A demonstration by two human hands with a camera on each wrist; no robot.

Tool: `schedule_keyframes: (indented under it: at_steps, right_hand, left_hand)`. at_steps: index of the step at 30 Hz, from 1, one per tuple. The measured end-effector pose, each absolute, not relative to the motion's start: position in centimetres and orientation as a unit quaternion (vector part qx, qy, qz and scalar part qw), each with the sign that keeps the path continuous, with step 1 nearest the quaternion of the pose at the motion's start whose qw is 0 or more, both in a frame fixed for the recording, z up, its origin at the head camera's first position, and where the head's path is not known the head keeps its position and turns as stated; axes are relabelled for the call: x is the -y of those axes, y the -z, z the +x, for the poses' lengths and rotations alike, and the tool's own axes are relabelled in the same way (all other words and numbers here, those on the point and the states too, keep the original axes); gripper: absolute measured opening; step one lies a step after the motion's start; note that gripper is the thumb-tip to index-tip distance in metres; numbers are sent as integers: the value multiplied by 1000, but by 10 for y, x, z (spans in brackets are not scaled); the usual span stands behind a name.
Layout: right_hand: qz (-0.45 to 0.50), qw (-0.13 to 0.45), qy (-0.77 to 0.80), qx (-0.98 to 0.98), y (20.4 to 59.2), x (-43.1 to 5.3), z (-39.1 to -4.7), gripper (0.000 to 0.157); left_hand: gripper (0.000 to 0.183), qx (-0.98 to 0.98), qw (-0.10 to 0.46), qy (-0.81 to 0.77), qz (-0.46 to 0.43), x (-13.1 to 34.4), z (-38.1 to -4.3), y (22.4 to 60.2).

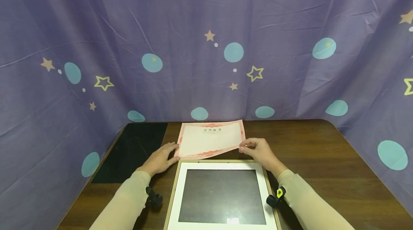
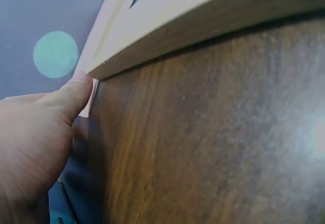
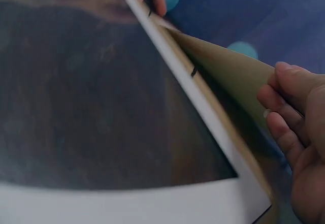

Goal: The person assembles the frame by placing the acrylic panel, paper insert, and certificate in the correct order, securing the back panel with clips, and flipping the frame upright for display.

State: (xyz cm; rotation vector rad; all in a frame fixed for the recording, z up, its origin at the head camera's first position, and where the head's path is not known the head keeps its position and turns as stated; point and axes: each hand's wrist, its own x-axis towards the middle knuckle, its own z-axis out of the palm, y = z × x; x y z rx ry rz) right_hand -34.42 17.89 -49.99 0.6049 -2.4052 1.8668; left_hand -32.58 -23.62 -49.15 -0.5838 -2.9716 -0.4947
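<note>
On the counter (image 1: 322, 158), your relaxed left hand (image 1: 159, 159) touches the certificate (image 1: 209, 142), your right hand (image 1: 262, 153) pinches its corner; avoid creasing.

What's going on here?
A person has a certificate sheet with a red-patterned border just beyond a picture frame on the wooden table. The right hand pinches the sheet's near right corner, holding it raised off the table. The left hand touches the sheet's left edge. The frame lies flat, and the sheet is outside it.
</note>
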Motion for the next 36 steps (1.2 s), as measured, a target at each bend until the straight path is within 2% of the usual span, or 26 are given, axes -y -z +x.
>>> schedule_keyframes:
  at_steps: [9, 12, 17, 21, 29, 33, 36]
  right_hand:
    - [149, 32, -734, 662, 485, -180, -324, 25]
    - [140, 32, -758, 637, 480, -181, -315, 21]
    - [143, 28, -795, 589, 476, -177, -301, 7]
    - [152, 33, -828, 539, 471, -175, -292, 12]
    - [193, -5, -821, 538, 473, -174, -285, 18]
    - [233, -43, -784, 574, 476, -183, -284, 12]
    - [256, -74, -759, 594, 479, -190, -283, 26]
  left_hand:
    - [59, 959, 52, 228, -160, 222, -314, 479]
    - [57, 956, 64, 246, -149, 214, -303, 478]
    - [50, 949, 92, 277, -118, 205, -280, 476]
    - [46, 942, 108, 301, -100, 202, -274, 476]
    - [45, 941, 53, 324, -76, 202, -268, 477]
    - [44, 937, 38, 340, -70, 203, -266, 478]
    - [44, 927, 41, 367, -63, 204, -267, 480]
